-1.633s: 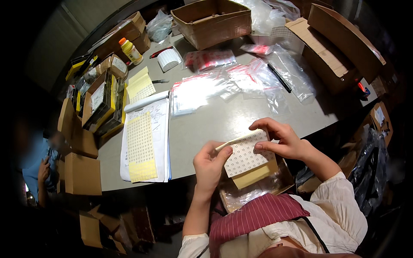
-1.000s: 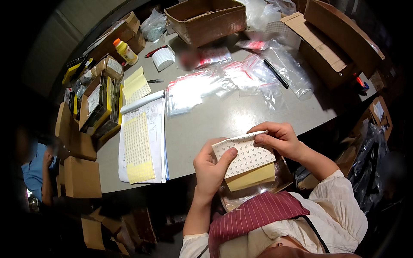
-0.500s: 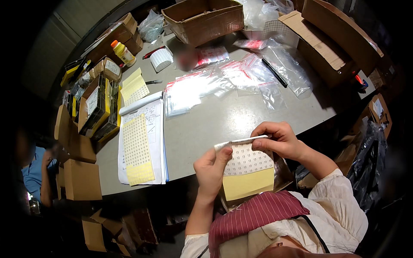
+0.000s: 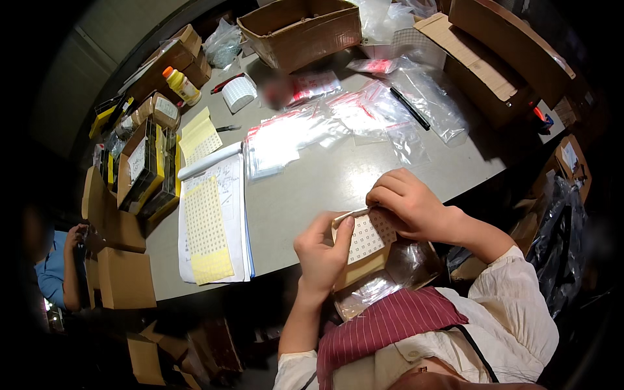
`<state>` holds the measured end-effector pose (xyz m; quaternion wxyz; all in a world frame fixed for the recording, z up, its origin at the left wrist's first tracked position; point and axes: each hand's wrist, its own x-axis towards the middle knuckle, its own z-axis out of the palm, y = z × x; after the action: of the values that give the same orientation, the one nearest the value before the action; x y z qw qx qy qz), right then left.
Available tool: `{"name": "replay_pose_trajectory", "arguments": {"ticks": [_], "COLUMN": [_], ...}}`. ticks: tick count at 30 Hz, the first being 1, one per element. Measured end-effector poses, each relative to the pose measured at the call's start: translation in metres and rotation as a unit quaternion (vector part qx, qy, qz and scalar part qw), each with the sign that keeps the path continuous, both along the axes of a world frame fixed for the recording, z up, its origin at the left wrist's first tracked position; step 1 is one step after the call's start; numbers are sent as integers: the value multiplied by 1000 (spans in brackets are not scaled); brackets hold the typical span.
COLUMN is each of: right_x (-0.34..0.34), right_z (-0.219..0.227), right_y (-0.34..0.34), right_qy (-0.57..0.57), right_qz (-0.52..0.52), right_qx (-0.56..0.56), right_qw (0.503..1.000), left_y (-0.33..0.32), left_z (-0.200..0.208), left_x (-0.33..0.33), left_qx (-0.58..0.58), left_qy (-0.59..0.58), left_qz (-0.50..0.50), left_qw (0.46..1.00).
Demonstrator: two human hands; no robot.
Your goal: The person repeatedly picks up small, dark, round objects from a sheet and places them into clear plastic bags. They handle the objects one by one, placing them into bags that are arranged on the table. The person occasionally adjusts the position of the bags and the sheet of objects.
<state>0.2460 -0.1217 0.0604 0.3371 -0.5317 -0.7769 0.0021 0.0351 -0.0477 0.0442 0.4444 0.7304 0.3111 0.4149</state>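
A sheet of small printed stickers [image 4: 367,239] with a plain yellow lower strip is held up near the table's front edge, its top edge folded over. My left hand [image 4: 323,252] is closed on the sheet's left side, thumb pressed on its face. At the top right, my right hand [image 4: 413,207] pinches the folded edge, its fingers bent and partly hidden behind the hand. Below the sheet, at my lap, sits a box lined with clear plastic [image 4: 406,268].
On the table [image 4: 305,208] lie a notepad [image 4: 235,195] with another yellow sticker sheet [image 4: 207,218], clear zip bags [image 4: 279,140], a black marker [image 4: 409,108] and a yellow bottle [image 4: 182,86]. Cardboard boxes [image 4: 302,36] line the back. A person in a blue sleeve [image 4: 52,270] is at far left.
The sticker sheet has tilted and drawn in toward the left hand, uncovering more of the plastic-lined box. My right hand has moved slightly left and turned inward over the folded edge.
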Motion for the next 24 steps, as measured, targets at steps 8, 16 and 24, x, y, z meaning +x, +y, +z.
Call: {"name": "replay_pose_trajectory", "arguments": {"ticks": [8, 16, 24], "right_x": [-10, 47, 131], "right_z": [-4, 12, 5], "right_y": [-1, 8, 40], "right_qy": [-131, 15, -148], "right_qz": [-40, -15, -188], "right_qx": [128, 31, -211], "right_qw": [982, 999, 948], "left_y": [7, 42, 57], "left_z": [-13, -8, -28], "left_x": [6, -12, -35], "left_qx": [-105, -147, -175], "left_qy": [-1, -24, -66], "left_qz": [12, 48, 46], "left_qw": [994, 988, 981]}}
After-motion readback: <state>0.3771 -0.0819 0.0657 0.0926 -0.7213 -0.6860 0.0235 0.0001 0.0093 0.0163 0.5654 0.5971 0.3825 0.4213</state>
